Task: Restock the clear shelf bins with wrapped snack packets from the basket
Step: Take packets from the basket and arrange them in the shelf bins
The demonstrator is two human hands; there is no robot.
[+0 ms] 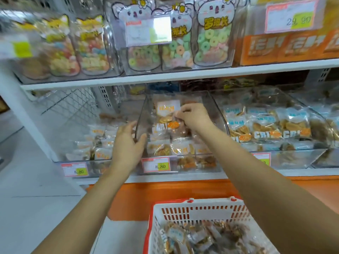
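My right grip (192,116) pinches a packet (167,108) upright inside the middle bin (217,111); my left grip (128,143), released, touches its left wall.

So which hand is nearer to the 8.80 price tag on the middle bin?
Left. The left hand is just above the price tag, by the left wall of the bin; the right hand is higher, inside the bin, pinching a packet.
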